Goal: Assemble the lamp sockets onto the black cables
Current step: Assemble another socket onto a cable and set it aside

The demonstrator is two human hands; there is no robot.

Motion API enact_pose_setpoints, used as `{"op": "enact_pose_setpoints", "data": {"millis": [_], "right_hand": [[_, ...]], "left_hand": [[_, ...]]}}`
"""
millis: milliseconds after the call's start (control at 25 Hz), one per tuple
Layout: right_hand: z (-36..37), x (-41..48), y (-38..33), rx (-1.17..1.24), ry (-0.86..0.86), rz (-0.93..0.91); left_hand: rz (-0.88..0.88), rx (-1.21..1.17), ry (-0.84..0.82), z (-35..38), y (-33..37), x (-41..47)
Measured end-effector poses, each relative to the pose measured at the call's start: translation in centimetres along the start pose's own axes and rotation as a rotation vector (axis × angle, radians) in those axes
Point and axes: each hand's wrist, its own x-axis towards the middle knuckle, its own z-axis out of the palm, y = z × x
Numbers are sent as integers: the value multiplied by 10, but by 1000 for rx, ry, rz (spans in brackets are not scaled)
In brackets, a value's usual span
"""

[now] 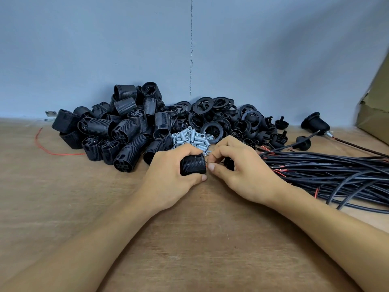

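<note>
On the near wooden table (63,197) the left hand (168,175) is wrapped round a ribbed black socket body (193,165), thumb beneath, its end facing right; just beside it the right hand (242,171) pinches a red wire end (207,165) at the socket's edge, with a small black part (229,163) tucked behind its fingers, perhaps a cap; this looks like the wiring step, feeding a conductor into the terminal; the next move calls for lining the thin wire up with its hole while keeping the body steady. To the right lie the black cables (336,171); farther off, silver threaded tubes (192,138), then spare sockets (117,127) left and rings (216,110) centre.
</note>
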Motion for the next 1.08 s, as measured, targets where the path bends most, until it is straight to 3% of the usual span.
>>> {"op": "enact_pose_setpoints", "data": {"millis": [200, 400, 720, 1080], "right_hand": [[-39, 13, -3, -31, -123, 85], [-70, 13, 12, -303, -370, 180], [-61, 12, 15, -19, -292, 80], [-54, 10, 13, 148, -257, 35]], "left_hand": [[16, 20, 42, 1, 2, -1], [2, -34, 57, 0, 9, -2], [-28, -134, 54, -1, 10, -2], [-66, -301, -91, 2, 16, -2]]}}
